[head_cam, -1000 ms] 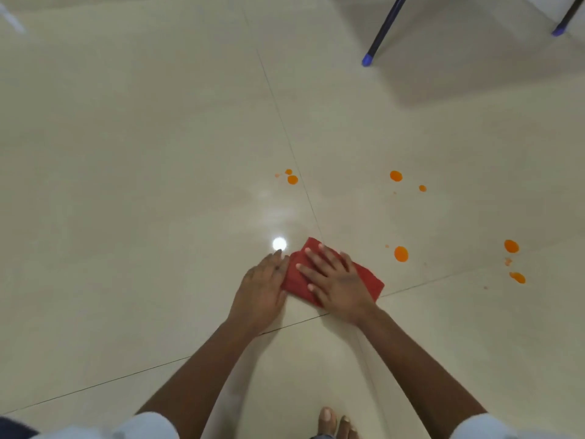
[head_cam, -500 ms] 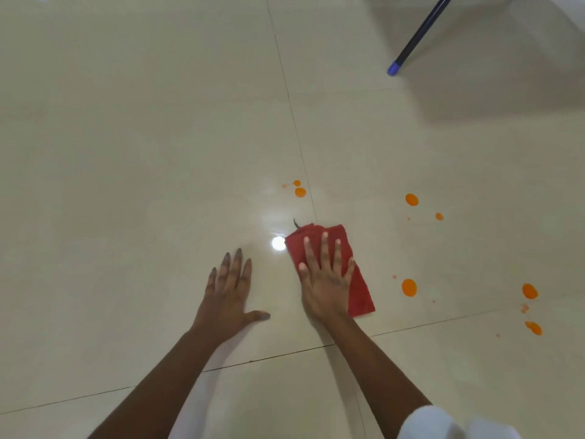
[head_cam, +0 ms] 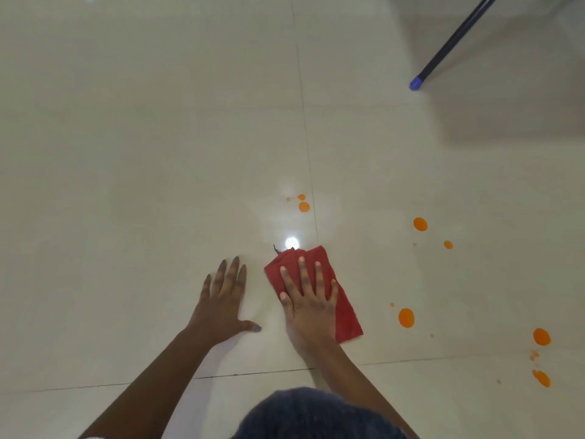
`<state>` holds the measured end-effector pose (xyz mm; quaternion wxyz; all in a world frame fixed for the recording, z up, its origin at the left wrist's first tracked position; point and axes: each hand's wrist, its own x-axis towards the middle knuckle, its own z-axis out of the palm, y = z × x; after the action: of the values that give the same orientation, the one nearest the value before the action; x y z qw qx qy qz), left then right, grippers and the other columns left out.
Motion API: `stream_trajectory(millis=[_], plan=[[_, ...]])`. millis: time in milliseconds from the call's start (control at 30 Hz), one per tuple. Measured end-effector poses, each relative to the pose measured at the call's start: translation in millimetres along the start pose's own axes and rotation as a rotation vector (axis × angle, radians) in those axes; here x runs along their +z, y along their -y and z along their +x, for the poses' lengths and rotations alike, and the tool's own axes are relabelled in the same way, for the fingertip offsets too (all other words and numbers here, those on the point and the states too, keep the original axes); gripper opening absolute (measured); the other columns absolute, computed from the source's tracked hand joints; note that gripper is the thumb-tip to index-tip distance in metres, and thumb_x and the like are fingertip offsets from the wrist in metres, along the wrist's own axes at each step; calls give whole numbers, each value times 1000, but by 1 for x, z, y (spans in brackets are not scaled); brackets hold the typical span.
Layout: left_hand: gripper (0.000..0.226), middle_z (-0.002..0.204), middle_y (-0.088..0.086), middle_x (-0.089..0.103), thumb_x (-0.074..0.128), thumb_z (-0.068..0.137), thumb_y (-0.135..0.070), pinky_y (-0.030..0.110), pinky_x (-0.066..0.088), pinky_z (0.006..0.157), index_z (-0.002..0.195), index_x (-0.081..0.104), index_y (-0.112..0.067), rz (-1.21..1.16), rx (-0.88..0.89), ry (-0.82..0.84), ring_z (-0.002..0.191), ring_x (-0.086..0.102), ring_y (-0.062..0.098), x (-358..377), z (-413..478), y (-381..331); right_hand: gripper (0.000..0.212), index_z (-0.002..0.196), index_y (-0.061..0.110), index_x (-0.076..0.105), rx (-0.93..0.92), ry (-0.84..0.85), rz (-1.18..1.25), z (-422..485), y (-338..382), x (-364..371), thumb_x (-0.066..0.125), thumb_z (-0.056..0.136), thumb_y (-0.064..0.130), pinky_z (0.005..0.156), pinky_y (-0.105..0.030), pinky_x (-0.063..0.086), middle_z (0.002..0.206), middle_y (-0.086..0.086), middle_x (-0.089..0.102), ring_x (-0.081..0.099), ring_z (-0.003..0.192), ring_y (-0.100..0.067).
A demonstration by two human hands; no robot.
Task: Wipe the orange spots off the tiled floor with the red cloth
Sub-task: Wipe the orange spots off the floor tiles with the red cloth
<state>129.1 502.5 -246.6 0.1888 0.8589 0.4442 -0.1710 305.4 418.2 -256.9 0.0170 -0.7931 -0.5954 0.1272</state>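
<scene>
A folded red cloth (head_cam: 346, 315) lies flat on the cream tiled floor (head_cam: 158, 153). My right hand (head_cam: 308, 301) presses on it with fingers spread, palm down. My left hand (head_cam: 223, 299) rests flat on the bare tile to the cloth's left, holding nothing. Several orange spots dot the floor: a small pair (head_cam: 304, 206) just beyond the cloth, one (head_cam: 420, 224) farther right, one (head_cam: 406, 317) close to the cloth's right side, and a cluster (head_cam: 541, 336) at the far right.
A dark pole with a blue tip (head_cam: 418, 82) slants down at the upper right, beside a grey shadow. A bright light reflection (head_cam: 292, 242) glares just beyond the cloth. Dark fabric on my knee (head_cam: 316, 413) fills the bottom centre. Tile joints cross near my wrists.
My left hand left the cloth and planted flat on the floor to its left. My right hand turned the cloth lengthwise and keeps pressing it; the view shifted forward slightly.
</scene>
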Motion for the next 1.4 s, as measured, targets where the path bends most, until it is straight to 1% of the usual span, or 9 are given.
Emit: stream_trajectory(millis=[200, 300, 400, 600, 767, 967, 1133, 1300, 1400], plan=[[138, 142, 4, -40, 22, 41, -93, 41, -13, 112, 141, -22, -9, -109, -95, -63, 134, -34, 22, -36, 18, -22, 49, 142, 41, 27, -151, 12, -15, 106, 8, -32, 26, 93, 47, 108, -63, 12, 156, 2, 20, 14, 143, -31], [135, 143, 4, -40, 31, 47, -90, 43, -13, 113, 141, -23, -10, -123, -136, -58, 133, -35, 21, -44, 44, -11, 52, 146, 41, 6, 42, 11, 48, 140, -14, -37, 21, 97, 46, 111, -58, -2, 158, 5, -1, -7, 144, -25], [137, 143, 7, -41, 20, 40, -90, 46, -12, 112, 140, -26, -8, -80, -124, -6, 132, -37, 24, -45, 58, 3, 54, 146, 36, 6, 210, -105, 79, 87, -3, -23, 26, 96, 41, 110, -60, 9, 158, 1, 7, 2, 144, -29], [130, 143, 3, -41, 23, 44, -90, 45, -12, 113, 133, -32, -14, -107, -65, -8, 131, -38, 22, -46, 73, 15, 51, 146, 39, 16, -141, -18, 28, 163, 33, -33, 25, 95, 42, 111, -57, 5, 157, 5, 11, 4, 144, -26], [130, 139, 2, -44, 43, 54, -86, 47, -12, 113, 131, -33, -13, -85, -119, 7, 129, -40, 22, -43, 67, 15, 53, 147, 36, 12, 262, -121, 65, 143, -15, -27, 21, 95, 41, 112, -58, 7, 158, 5, 6, 1, 144, -26], [128, 138, 0, -48, 32, 50, -88, 44, -16, 112, 130, -37, -16, -114, -85, 7, 123, -49, 17, -46, 70, 21, 51, 146, 38, 14, -154, -22, 46, 169, 46, -29, 24, 96, 42, 111, -58, 5, 157, 6, 11, 5, 144, -26], [131, 139, -2, -45, 46, 53, -84, 43, -16, 111, 130, -35, -15, -149, -113, -4, 118, -53, 12, -40, 69, 18, 52, 147, 38, 8, 305, -123, 65, 166, -33, -31, 21, 97, 41, 110, -61, 8, 158, 3, 4, 1, 144, -27], [124, 144, -1, -38, 29, 49, -85, 45, -13, 114, 137, -29, -20, -180, -78, -53, 127, -44, 12, -41, 69, 23, 53, 145, 34, 23, -139, -86, 59, 111, 63, -9, 29, 93, 41, 107, -62, 17, 155, 1, 19, 16, 142, -31], [128, 144, -1, -38, 31, 48, -89, 37, -21, 108, 137, -30, -21, -152, -68, -60, 128, -43, 13, -40, 73, 25, 51, 146, 38, 10, -56, -45, 3, 201, 30, -32, 23, 97, 41, 111, -59, 7, 158, 5, 6, 2, 144, -27]])
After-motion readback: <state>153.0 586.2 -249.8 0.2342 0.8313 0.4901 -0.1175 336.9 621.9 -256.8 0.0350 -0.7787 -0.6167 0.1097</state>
